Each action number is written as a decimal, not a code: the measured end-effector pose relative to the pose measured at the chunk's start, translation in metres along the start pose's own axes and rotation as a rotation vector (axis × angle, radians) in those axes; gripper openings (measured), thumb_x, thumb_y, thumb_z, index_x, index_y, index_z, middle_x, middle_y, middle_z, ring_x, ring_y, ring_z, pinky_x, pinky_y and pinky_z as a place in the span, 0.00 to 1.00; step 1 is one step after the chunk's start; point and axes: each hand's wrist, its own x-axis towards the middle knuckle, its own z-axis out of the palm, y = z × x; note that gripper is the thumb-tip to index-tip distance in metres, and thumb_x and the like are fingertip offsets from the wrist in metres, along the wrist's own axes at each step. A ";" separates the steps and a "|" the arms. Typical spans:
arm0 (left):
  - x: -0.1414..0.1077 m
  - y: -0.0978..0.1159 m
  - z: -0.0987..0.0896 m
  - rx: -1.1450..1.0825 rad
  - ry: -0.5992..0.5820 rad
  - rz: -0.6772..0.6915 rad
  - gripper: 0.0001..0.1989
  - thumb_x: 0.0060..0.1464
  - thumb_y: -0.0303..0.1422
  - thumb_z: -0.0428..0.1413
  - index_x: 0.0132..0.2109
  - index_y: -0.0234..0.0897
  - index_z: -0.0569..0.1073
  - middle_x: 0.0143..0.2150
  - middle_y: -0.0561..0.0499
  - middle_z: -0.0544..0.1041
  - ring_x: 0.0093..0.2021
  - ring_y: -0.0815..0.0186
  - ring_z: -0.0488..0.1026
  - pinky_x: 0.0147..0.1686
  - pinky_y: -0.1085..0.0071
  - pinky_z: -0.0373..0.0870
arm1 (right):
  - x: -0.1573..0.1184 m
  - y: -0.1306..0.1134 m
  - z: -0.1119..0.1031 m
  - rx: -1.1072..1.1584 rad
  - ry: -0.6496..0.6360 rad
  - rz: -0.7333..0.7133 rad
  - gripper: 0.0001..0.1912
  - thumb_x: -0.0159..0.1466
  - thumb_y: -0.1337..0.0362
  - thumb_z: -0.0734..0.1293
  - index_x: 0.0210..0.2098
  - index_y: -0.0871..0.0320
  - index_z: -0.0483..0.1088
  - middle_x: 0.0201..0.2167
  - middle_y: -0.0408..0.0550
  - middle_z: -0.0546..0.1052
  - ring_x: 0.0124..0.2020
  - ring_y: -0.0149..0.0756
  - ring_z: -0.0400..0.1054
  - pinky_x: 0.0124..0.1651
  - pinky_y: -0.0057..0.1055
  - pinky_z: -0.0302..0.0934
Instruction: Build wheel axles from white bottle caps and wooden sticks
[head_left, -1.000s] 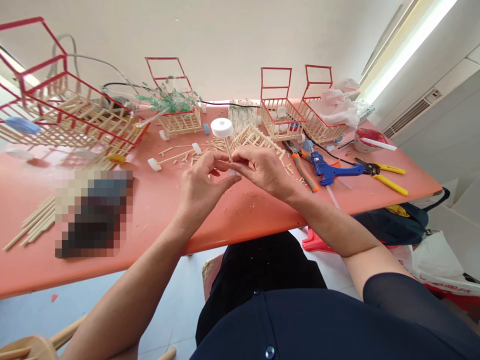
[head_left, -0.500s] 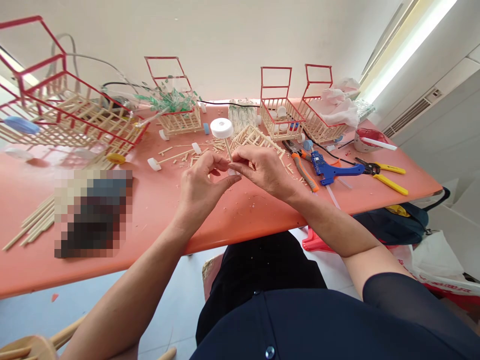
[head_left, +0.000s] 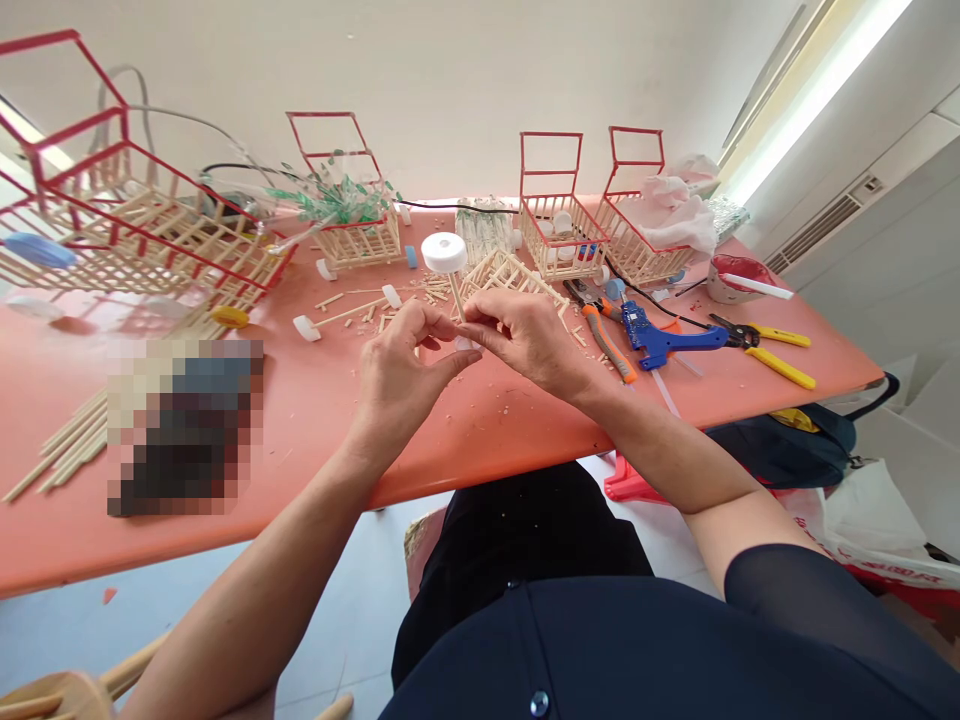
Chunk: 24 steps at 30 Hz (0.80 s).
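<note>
A thin wooden stick [head_left: 457, 296] stands nearly upright between my hands, with a white bottle cap [head_left: 443, 252] on its top end. My right hand [head_left: 525, 335] pinches the stick near its lower end, thumb and forefinger pressed together. Curled around the bottom, my left hand [head_left: 405, 365] has its thumb and fingers on a second whitish cap [head_left: 466, 344], mostly covered by fingers. Behind my left hand lies another stick with caps on both ends [head_left: 349, 312]. Cut stick pieces [head_left: 439, 290] and a small stick frame [head_left: 510, 275] are just beyond my hands.
Stick-built carts with red handles stand along the back, a large one [head_left: 142, 215] at left. Pliers [head_left: 607, 330], a blue glue gun [head_left: 667, 335] and yellow-handled wire strippers [head_left: 765, 350] lie right. Long sticks [head_left: 79, 440] and a blurred-out dark object [head_left: 187, 430] lie left on the orange table [head_left: 315, 500].
Almost nothing differs. Both hands keep their hold on the stick and lower cap, and the view has shifted very slightly.
</note>
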 end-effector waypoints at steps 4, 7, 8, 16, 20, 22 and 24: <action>0.000 0.000 0.000 -0.013 0.008 0.007 0.16 0.44 0.29 0.72 0.34 0.42 0.72 0.34 0.58 0.79 0.34 0.66 0.74 0.39 0.67 0.69 | 0.000 0.000 0.000 0.019 0.007 -0.005 0.11 0.72 0.66 0.68 0.32 0.58 0.67 0.29 0.39 0.67 0.31 0.29 0.57 0.40 0.27 0.53; 0.000 0.000 0.000 -0.011 0.013 0.007 0.16 0.43 0.29 0.72 0.34 0.42 0.72 0.34 0.58 0.79 0.35 0.66 0.74 0.39 0.67 0.69 | 0.000 -0.001 0.000 0.019 0.001 0.005 0.11 0.72 0.65 0.68 0.32 0.58 0.67 0.29 0.39 0.67 0.32 0.29 0.58 0.40 0.27 0.53; 0.000 0.001 0.000 -0.007 0.013 0.006 0.16 0.43 0.29 0.72 0.34 0.42 0.72 0.34 0.58 0.79 0.35 0.66 0.74 0.39 0.67 0.69 | 0.000 -0.001 0.000 0.018 -0.003 0.007 0.12 0.72 0.65 0.68 0.32 0.58 0.66 0.29 0.39 0.67 0.32 0.29 0.58 0.40 0.28 0.53; -0.001 -0.002 0.000 0.004 0.006 0.014 0.16 0.44 0.31 0.72 0.35 0.43 0.73 0.35 0.58 0.80 0.36 0.65 0.75 0.40 0.66 0.70 | 0.000 0.001 0.000 0.010 -0.017 0.009 0.12 0.73 0.64 0.67 0.32 0.57 0.66 0.29 0.40 0.68 0.32 0.29 0.57 0.41 0.29 0.53; -0.001 -0.002 0.000 0.008 0.007 0.009 0.16 0.44 0.30 0.72 0.34 0.43 0.72 0.35 0.58 0.79 0.35 0.65 0.75 0.40 0.66 0.70 | 0.001 0.000 0.000 -0.001 -0.027 0.029 0.12 0.73 0.63 0.67 0.32 0.57 0.66 0.30 0.40 0.68 0.32 0.30 0.57 0.42 0.29 0.53; -0.001 -0.001 0.000 0.017 0.004 0.008 0.16 0.44 0.31 0.72 0.35 0.43 0.72 0.35 0.58 0.79 0.35 0.65 0.75 0.41 0.65 0.71 | 0.001 0.000 0.000 0.003 -0.024 0.024 0.12 0.73 0.63 0.67 0.33 0.57 0.66 0.30 0.40 0.68 0.32 0.30 0.57 0.42 0.29 0.53; -0.001 0.000 0.000 0.021 0.002 0.013 0.16 0.44 0.31 0.72 0.35 0.43 0.72 0.35 0.58 0.79 0.36 0.65 0.75 0.41 0.65 0.71 | 0.001 0.001 0.000 0.011 -0.018 0.011 0.12 0.73 0.63 0.67 0.33 0.57 0.66 0.29 0.39 0.67 0.32 0.30 0.57 0.41 0.29 0.53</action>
